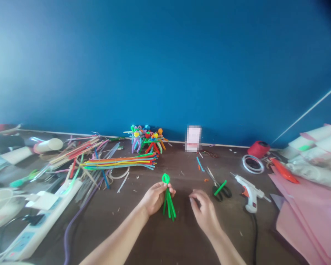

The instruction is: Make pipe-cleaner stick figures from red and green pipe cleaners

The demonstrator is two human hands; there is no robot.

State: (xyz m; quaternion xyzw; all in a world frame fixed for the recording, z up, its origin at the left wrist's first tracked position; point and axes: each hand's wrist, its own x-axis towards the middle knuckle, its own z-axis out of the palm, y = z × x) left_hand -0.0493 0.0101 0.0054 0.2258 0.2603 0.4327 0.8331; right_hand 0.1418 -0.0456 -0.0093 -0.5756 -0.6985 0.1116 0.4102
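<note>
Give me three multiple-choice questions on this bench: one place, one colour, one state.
1. Where does the white glue gun lie relative to the scissors? A. right of them B. left of them C. on top of them
2. What colour is the looped pipe-cleaner bundle in the left hand? A. orange B. green C. purple
3. What is the right hand holding? A. the scissors B. the bundle C. nothing

1: A, the gun lies further right.
2: B, loop and strands are green.
3: C, its curled fingers hold nothing.
</note>
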